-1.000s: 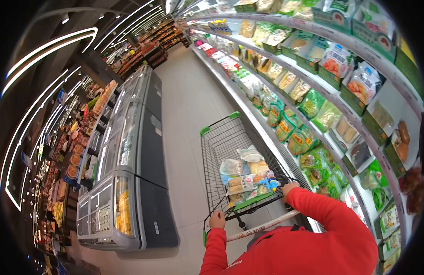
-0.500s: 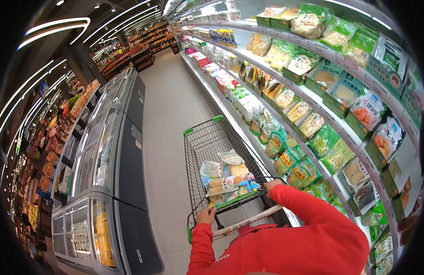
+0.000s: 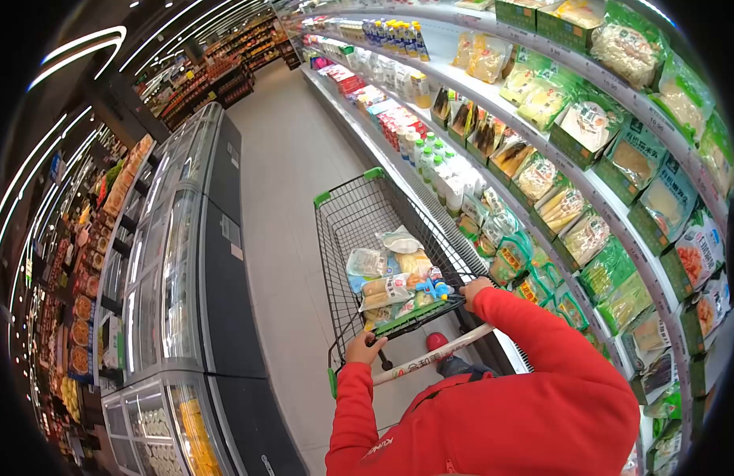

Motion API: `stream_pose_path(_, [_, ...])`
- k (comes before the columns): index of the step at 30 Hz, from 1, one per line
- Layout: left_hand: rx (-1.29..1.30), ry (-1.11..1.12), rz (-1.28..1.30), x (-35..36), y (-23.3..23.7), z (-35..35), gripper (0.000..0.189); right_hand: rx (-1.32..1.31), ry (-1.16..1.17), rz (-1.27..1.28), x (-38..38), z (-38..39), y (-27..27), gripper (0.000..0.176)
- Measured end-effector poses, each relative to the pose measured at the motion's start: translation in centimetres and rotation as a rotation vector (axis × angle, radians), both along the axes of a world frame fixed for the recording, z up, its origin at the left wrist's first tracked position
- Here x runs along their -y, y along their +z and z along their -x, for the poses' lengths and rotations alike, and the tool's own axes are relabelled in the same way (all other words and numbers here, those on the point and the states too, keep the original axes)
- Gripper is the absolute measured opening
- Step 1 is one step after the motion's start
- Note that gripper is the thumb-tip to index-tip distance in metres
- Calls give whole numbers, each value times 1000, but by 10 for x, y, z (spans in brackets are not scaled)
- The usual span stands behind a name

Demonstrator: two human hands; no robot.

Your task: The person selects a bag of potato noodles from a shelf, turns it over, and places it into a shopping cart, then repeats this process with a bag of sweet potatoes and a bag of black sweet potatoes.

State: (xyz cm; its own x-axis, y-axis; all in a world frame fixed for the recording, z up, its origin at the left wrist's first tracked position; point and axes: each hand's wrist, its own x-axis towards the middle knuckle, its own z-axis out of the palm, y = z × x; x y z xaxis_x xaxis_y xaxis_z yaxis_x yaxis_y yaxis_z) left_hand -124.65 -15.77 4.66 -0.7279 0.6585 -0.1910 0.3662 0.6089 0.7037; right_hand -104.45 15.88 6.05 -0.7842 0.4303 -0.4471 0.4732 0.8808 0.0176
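A black wire shopping cart (image 3: 343, 266) with green corner pieces stands in front of me. My left hand (image 3: 364, 349) is curled at the near left of its basket rim. At the near right corner, my right hand (image 3: 475, 292) is closed round the rim. The pale push bar (image 3: 434, 355) runs close to my body, behind both hands. Inside the basket lie several packaged foods: a clear pack (image 3: 367, 262), a bag of rolls or sausage-shaped pieces (image 3: 383, 292), a white pouch (image 3: 400, 239) and a blue toy-like item (image 3: 438, 290).
On the right, long refrigerated shelves (image 3: 494, 94) hold bagged noodles, vegetables and white bottles with green caps (image 3: 442, 170). Glass-topped freezers (image 3: 180, 270) line the left. Grey aisle floor (image 3: 279, 159) runs between them towards more shelving (image 3: 256, 40). My red shoe (image 3: 436, 341) shows under the push bar.
The cart and I have advanced along the aisle, and the right shelves have slid nearer. My left hand appears slightly higher, and a red shoe has come into view.
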Motion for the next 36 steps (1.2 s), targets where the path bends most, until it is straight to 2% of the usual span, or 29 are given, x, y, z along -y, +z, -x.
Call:
stream_pose_path(3, [37, -23, -38, -29, -24, 51, 51, 8, 5, 1, -35, 44, -3, 31])
stream_pose_path(5, [-28, -41, -6, -48, -21, 78, 49, 10, 18, -2, -55, 74, -8, 32])
stream_pose_path(7, [15, 70, -14, -70, -20, 107, 43, 2, 18, 3, -82, 109, 2, 31])
stream_pose_path(10, [86, 170, -209, -96, -47, 161, 41, 23, 38, 39, -108, 152, 12, 30])
stream_pose_path(14, [86, 197, -227, -138, -51, 225, 43, 26, -1, 65, -149, 217, 10, 31])
stream_pose_path(21, [48, 206, -82, -203, -54, 342, 44, -6, 2, 20, -213, 327, 2, 32])
stream_pose_path(22, [-79, 137, -15, -212, -37, 350, 42, -12, 27, 0, -222, 344, -4, 31])
stream_pose_path(25, [-93, 54, 86, -238, -32, 399, 41, -10, 2, 35, -249, 394, -10, 29])
stream_pose_path(29, [-76, 78, 134, -278, -7, 456, 38, 25, -51, 32, -277, 460, -7, 30])
stream_pose_path(33, [-18, -40, 69, -302, -18, 527, 41, 14, -44, 8, -301, 519, -16, 33])
stream_pose_path(36, [-67, -75, 66, -322, -18, 575, 45, -5, -54, 25, -311, 560, 12, 33])
